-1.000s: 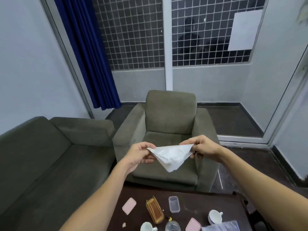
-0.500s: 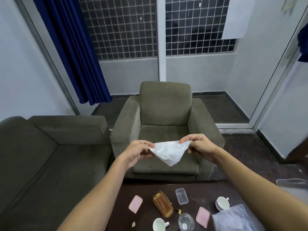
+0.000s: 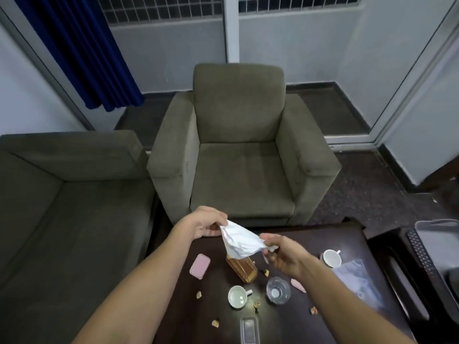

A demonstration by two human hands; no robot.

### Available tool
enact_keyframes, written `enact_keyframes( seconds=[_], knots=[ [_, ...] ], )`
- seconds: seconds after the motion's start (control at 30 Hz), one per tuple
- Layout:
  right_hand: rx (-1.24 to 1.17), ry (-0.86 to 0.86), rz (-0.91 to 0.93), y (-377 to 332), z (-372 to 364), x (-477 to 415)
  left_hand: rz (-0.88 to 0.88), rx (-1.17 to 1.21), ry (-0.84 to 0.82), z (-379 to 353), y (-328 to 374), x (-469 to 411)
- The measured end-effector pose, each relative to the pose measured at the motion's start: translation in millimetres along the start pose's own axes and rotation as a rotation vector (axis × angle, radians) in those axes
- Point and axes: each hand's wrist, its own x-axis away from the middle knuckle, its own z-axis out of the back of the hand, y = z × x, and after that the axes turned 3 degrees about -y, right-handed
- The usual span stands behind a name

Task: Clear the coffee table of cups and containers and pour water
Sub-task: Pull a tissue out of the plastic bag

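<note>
Both hands have dropped over the table (image 3: 347, 234), left hand (image 3: 203, 223) and right hand (image 3: 283, 254) each pinching the white tissue (image 3: 239, 242) (crumpled); white cups (image 3: 237, 297) sit below.

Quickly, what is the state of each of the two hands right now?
Left hand: closed, pinching one end of the white tissue.
Right hand: closed, pinching the other end of the same tissue, above the coffee table.
</note>
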Motion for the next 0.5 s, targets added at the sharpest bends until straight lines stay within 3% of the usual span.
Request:
enact_keyframes(
  seconds=[0.3, 0.5],
  knots=[
    [-0.226, 0.119, -0.265, 84.4, 17.0, -85.2, 0.223, -0.134, 0.181, -9.3, -49.8, -110.0],
    [-0.336, 0.282, -0.303, 118.8, 34.9, -126.4, 0.326, -0.212, 0.203, -17.5, -85.0, -178.4]
  ],
)
